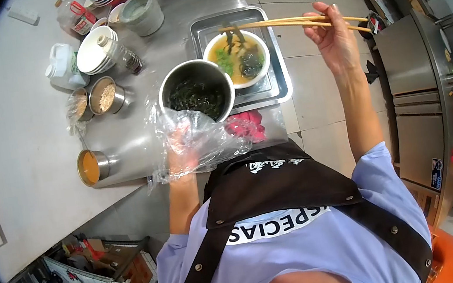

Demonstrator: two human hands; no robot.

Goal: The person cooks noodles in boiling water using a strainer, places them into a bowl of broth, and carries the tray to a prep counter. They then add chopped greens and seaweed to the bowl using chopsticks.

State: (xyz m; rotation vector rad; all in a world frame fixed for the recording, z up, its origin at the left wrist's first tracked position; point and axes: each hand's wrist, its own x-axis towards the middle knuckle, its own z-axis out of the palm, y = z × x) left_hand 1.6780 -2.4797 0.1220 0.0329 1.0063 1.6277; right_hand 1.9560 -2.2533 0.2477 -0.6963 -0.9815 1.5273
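Long wooden chopsticks (279, 22) are gripped in my right hand (331, 36). Dark seaweed strands (232, 35) hang from their tips over a white bowl (265, 55) of yellowish soup with green herbs and dark seaweed. The bowl stands on a metal tray (283, 82). Beside it, my left hand (179, 143) holds a steel pot (162, 96) of dark seaweed, tilted toward the bowl. Clear plastic wrap (211, 141) hangs from the pot and covers much of that hand, so its fingers are partly hidden.
A pink cloth (248, 126) lies by the tray at the counter edge. To the left are a steel cup of orange sauce (89, 167), a container of pale flakes (107, 97), stacked white bowls (93, 50), a dark-labelled bottle (121, 54), a white jug (65, 67) and a grey stone-like pot (142, 15).
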